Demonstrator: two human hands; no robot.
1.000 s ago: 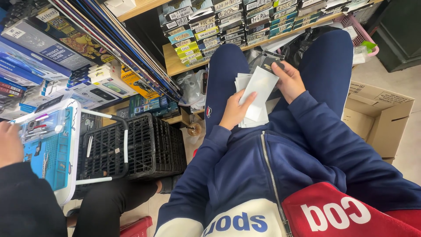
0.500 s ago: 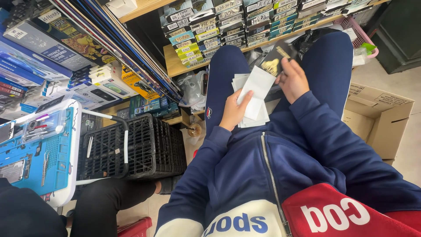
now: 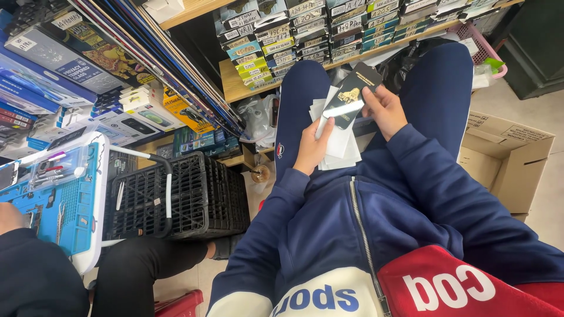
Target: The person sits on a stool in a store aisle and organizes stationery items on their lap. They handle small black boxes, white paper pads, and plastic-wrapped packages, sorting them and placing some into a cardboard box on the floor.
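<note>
Sorting step, centre frame: left hand (image 3: pixel 310 149) grips white sleeves (image 3: pixel 339 147); right hand (image 3: pixel 385 108) pinches a black packet (image 3: pixel 351 94) above them. Next likely calls for setting it aside.

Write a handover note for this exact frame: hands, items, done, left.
Left hand: holding a stack of white sleeves over the lap.
Right hand: gripping a flat black packet with gold print, its lower end tucked against the white stack.
Nearby: black plastic crate on the floor to the left, open cardboard box to the right, shelf of small labelled boxes ahead. Another person's blue work mat with tools at far left.
Done: black packet is up and in hand.
Left: packet is not fully inside or clear of the white stack; cannot tell which way it goes.
</note>
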